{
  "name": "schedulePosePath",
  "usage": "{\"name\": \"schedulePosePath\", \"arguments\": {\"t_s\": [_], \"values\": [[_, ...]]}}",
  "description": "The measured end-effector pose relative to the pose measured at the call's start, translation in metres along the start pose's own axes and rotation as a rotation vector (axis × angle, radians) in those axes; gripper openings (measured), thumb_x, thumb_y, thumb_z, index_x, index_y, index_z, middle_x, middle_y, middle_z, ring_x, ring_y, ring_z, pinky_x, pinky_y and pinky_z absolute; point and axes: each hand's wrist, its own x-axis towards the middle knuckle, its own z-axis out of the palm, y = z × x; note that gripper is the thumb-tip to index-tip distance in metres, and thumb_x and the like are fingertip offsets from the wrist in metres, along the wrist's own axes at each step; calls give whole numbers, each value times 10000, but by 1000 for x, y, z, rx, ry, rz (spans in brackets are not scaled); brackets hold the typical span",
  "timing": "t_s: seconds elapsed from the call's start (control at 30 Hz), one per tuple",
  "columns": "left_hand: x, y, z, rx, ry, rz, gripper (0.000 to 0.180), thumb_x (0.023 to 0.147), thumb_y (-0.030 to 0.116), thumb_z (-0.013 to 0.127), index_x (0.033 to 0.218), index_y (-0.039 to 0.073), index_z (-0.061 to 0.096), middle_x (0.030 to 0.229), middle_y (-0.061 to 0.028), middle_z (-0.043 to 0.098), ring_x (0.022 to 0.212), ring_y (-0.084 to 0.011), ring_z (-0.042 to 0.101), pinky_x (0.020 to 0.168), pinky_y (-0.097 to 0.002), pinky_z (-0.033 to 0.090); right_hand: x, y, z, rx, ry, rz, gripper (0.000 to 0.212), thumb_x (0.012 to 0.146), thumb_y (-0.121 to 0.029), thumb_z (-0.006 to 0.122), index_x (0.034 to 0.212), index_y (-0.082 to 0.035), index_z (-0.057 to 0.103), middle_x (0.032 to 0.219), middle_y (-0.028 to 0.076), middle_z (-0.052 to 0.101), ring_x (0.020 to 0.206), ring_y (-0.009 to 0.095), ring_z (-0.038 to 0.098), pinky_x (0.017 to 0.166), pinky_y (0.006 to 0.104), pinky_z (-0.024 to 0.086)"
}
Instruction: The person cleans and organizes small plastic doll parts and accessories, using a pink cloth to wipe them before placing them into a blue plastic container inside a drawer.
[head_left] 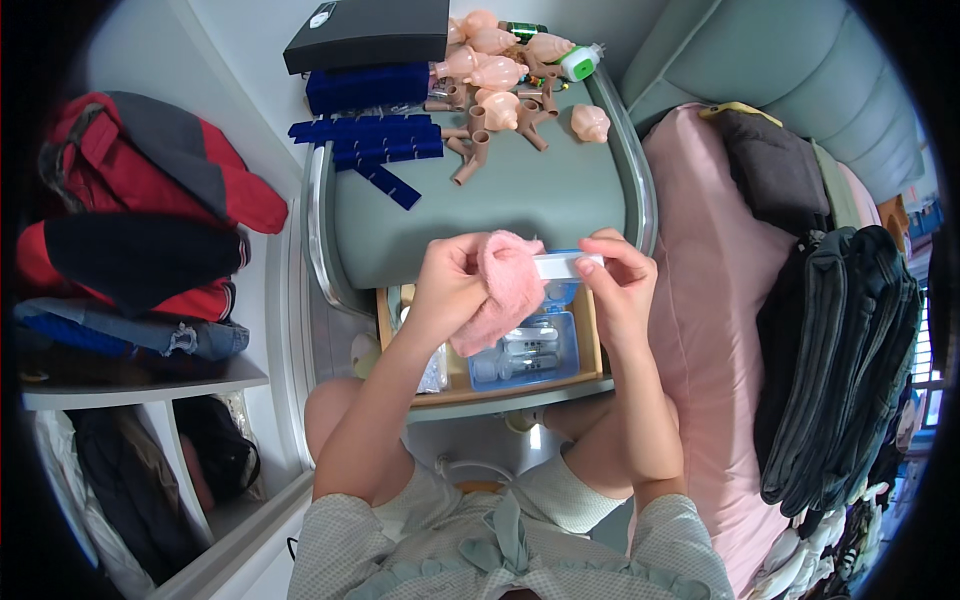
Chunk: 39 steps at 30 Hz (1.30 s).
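Observation:
In my left hand is a bunched pink fluffy cloth, its fingers closed round it. My right hand pinches the end of a small flat white piece with a blue edge between thumb and fingers. The other end of that white piece meets the cloth; its exact kind I cannot make out. Both hands are above a pulled-out wooden drawer. Inside the drawer, below the cloth, a translucent blue bin holds several small clear containers, partly hidden by the cloth.
On the green cabinet top lie dark blue strips, a black box, peach bulb-shaped pieces and brown branching tubes. Folded clothes fill shelves at left. A pink bed with stacked dark trousers stands at right.

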Motion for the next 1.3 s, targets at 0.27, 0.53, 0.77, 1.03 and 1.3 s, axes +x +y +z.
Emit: {"name": "schedulePosePath", "arguments": {"t_s": [0.27, 0.53, 0.77, 1.03, 1.3], "values": [[-8, 6, 13, 78, 110, 17, 201, 751, -73, 524, 906, -46, 650, 780, -44, 652, 683, -69, 572, 614, -211, 469, 4, -1, 1, -96, 0, 145, 222, 789, -6, 649, 1011, 7, 657, 779, -21, 582, 652, 25, 456, 590, 163, 363], [-2, 0, 10, -188, 151, -137, 204, 817, -35, 471, 949, -26, 626, 809, -30, 631, 695, -60, 570, 605, -204, 468, 2, -1, 4, -129, 121, 115, 183, 830, -64, 636, 993, 17, 652, 718, -6, 603, 636, 39, 535, 570, 164, 397], [-2, 3, 14, -316, 153, -182, 214, 858, -11, 461, 1026, -17, 593, 903, -40, 619, 761, -64, 571, 651, -219, 478, -4, 10, 11, 4, 310, 88, 187, 839, -81, 635, 990, 30, 639, 804, 27, 620, 678, 63, 558, 608, 182, 439], [-4, 1, 9, -369, 298, -140, 169, 881, 26, 468, 989, -9, 593, 916, -53, 618, 782, -86, 585, 668, -226, 486, -10, 16, 23, -48, 168, -53, 200, 795, 7, 657, 989, 48, 629, 889, 82, 612, 724, 93, 590, 636, 204, 477], [-3, 3, 1, -609, 278, -113, 185, 903, 94, 487, 1062, 12, 537, 1015, -79, 601, 885, -130, 601, 748, -272, 508, -7, 30, 19, -33, 74, 139, 193, 750, 38, 684, 937, 52, 638, 786, 69, 658, 700, 65, 602, 651, 190, 482]]}}
